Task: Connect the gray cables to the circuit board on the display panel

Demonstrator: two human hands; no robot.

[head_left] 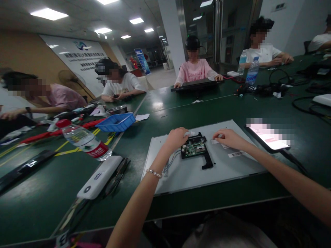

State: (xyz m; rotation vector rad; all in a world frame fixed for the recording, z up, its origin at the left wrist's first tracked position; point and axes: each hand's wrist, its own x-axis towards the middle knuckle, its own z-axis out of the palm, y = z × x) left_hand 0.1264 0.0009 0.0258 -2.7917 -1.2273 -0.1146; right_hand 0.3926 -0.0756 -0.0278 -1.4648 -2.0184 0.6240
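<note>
A flat light-grey panel [170,179] lies on the green table in front of me. On its middle sits a green circuit board [193,148] in a black bracket [207,162], with thin grey wires [172,163] running off its left side. My left hand [178,135] is at the board's upper left corner, fingers bent; whether it grips anything there is too small to tell. Right of the bracket, my right hand [224,137] pinches a small whitish piece [214,141] just above the panel. A white label [235,154] is stuck on the panel below that hand.
A lit phone [270,137] with a cable lies right of the panel. To the left are a blue tray [115,122], a tilted water bottle [85,141], a white power bank [100,177] and a black bar [27,168]. Several people sit around the table's far sides.
</note>
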